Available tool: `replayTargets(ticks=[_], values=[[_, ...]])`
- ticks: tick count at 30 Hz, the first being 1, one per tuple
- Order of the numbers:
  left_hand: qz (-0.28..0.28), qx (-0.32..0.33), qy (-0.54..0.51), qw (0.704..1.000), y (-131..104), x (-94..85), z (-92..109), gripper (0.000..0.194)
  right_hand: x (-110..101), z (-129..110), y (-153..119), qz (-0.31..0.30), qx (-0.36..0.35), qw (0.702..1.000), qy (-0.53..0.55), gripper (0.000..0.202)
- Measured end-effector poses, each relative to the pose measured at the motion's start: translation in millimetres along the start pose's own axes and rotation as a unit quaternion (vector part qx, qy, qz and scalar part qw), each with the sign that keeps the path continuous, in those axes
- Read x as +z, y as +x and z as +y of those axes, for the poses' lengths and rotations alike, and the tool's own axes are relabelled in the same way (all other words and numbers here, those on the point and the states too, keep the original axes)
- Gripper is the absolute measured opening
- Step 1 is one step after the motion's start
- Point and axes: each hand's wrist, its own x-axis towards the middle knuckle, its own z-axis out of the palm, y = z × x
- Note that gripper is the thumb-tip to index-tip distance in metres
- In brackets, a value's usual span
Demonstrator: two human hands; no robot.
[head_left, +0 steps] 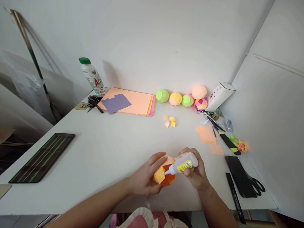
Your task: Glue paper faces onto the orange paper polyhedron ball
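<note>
A smooth white tabletop (114, 142), a hollow paper polyhedron (159, 175) and a plastic glue bottle (184, 164) in hand.
The left hand (148, 174) clasps the faceted orange-and-peach polyhedron; the right hand (198, 177) is wrapped around the rounded bottle, its tapered nozzle (168, 172) at the polyhedron's opening. Beyond the grip lie small paper pieces (173, 124); farther back, polyhedral paper balls (175, 98).

My table (106, 152) is white. Along its far side I have a green-capped bottle (93, 77), a bunch of keys (94, 101), a stack of coloured paper (139, 102) and a row of 4 paper balls (175, 98). To my left lies a dark striped panel (44, 158); to my right — peach paper scraps (206, 134), a cutter (227, 142), a flat black case (241, 177), scissors (253, 181) touching it, and a marker (234, 196) overhanging the near edge.
</note>
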Motion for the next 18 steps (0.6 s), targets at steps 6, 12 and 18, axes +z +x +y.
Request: replayTargets(ticks=[6, 12, 18], values=[[-0.001, -0.004, -0.007, 1.0, 0.6, -0.4, 0.3, 0.085, -0.1, 1.4, -0.6, 0.008, 0.007, 1.0, 0.015, 0.028], [0.0, -0.002, -0.01, 1.0, 0.2, 0.3, -0.1, 0.083, -0.2, 2.3, 0.3, 0.007, 0.012, 1.0, 0.027, 0.026], [-0.001, -0.003, -0.009, 1.0, 1.4, -0.9, 1.4, 0.082, -0.9, 3.1, -0.6, 0.009, 0.026, 0.999, 0.041, 0.026]])
